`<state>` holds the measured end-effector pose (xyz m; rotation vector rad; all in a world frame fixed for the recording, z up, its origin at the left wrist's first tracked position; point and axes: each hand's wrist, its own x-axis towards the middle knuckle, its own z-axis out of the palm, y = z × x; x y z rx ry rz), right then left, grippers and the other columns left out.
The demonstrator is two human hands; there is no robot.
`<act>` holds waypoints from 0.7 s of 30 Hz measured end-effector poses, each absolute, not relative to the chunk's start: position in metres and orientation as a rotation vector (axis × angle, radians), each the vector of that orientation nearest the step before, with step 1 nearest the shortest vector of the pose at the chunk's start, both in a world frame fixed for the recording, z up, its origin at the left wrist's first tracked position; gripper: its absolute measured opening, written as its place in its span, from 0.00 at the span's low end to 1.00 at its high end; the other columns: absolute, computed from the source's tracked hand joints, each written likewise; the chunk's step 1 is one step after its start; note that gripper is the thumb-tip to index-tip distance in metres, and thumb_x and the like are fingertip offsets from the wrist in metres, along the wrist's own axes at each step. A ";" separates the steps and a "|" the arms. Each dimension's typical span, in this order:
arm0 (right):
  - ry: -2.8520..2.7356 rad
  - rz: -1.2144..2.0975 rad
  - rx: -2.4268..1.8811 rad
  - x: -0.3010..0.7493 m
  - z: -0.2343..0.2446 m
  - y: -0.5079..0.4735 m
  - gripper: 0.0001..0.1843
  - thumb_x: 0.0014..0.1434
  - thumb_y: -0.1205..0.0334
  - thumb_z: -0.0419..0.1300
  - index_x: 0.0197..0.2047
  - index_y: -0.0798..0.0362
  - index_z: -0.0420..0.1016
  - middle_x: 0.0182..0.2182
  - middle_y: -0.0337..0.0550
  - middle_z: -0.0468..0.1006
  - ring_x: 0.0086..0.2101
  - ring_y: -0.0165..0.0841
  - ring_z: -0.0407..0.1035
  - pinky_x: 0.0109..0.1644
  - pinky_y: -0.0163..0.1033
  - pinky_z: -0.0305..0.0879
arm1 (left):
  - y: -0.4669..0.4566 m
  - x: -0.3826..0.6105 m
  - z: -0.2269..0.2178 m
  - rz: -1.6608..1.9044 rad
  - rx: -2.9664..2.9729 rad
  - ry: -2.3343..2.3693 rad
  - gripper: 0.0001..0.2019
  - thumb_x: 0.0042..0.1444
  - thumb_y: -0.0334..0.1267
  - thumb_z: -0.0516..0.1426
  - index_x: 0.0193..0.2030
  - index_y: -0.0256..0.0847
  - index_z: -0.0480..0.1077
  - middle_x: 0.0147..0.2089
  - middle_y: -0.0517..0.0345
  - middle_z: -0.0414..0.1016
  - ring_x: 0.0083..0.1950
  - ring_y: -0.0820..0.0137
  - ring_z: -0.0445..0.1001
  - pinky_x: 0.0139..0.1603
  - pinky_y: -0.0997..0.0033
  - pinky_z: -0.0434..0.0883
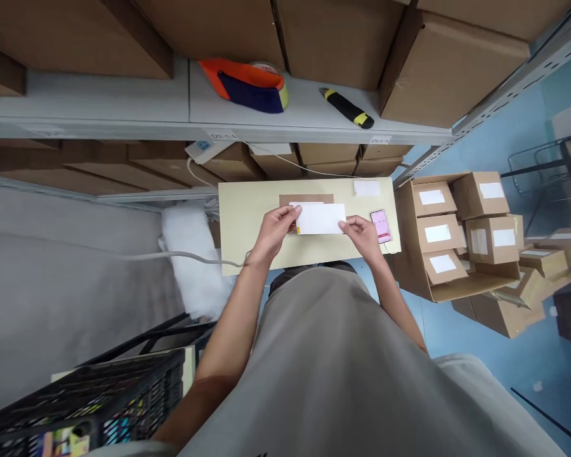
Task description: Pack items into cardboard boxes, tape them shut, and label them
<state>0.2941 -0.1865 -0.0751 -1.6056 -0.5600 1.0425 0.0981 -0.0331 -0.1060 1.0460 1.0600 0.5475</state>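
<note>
Crate [145,381], black and latticed, sits low at left, colourful items [66,442] inside, too cut off to name. Forearms [231,311] stretch forward, wrists apart. Left hand [276,233] pinches left end of white rectangle [321,219]; right hand [364,237] pinches its lower right corner. Rectangle held over worktop [238,222], overlapping brown cardboard piece [307,199]. Phone [380,226] near right hand. Right of worktop, open carton [408,260] holds small white-labelled boxes [450,225]. Beyond, shelf [124,101] bears large brown boxes [333,41].

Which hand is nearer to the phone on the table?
Right. The right hand is close beside the phone; the left hand is farther away, at the opposite end of the white sheet both hold.
</note>
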 end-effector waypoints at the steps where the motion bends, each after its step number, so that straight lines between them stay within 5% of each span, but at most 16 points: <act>1: -0.570 1.025 -1.602 0.288 -0.070 -0.185 0.32 0.51 0.28 0.78 0.32 0.48 0.78 0.29 0.36 0.78 0.31 0.32 0.70 0.41 0.41 0.71 | -0.031 0.092 -0.105 0.560 1.074 1.067 0.36 0.45 0.75 0.75 0.37 0.41 0.81 0.37 0.52 0.84 0.38 0.65 0.81 0.40 0.66 0.82; 7: -0.597 0.943 -1.578 0.241 -0.041 -0.174 0.33 0.52 0.26 0.78 0.32 0.48 0.78 0.37 0.41 0.82 0.37 0.34 0.74 0.46 0.42 0.75 | -0.052 0.056 -0.063 0.972 1.716 1.146 0.26 0.67 0.60 0.69 0.61 0.44 0.82 0.66 0.43 0.83 0.69 0.53 0.80 0.70 0.49 0.80; 11: -0.636 0.984 -1.530 0.210 -0.021 -0.163 0.30 0.54 0.27 0.79 0.34 0.46 0.81 0.40 0.41 0.86 0.43 0.38 0.80 0.55 0.46 0.80 | -0.073 0.041 -0.029 0.907 1.907 0.766 0.17 0.76 0.54 0.63 0.58 0.48 0.85 0.65 0.49 0.85 0.68 0.57 0.83 0.74 0.51 0.79; 21: -0.813 1.145 -1.421 0.172 0.003 -0.150 0.25 0.61 0.32 0.78 0.45 0.43 0.88 0.52 0.43 0.90 0.51 0.42 0.84 0.64 0.54 0.84 | -0.056 -0.004 -0.026 0.973 1.736 0.703 0.16 0.74 0.55 0.65 0.57 0.50 0.87 0.64 0.51 0.87 0.67 0.57 0.85 0.73 0.51 0.81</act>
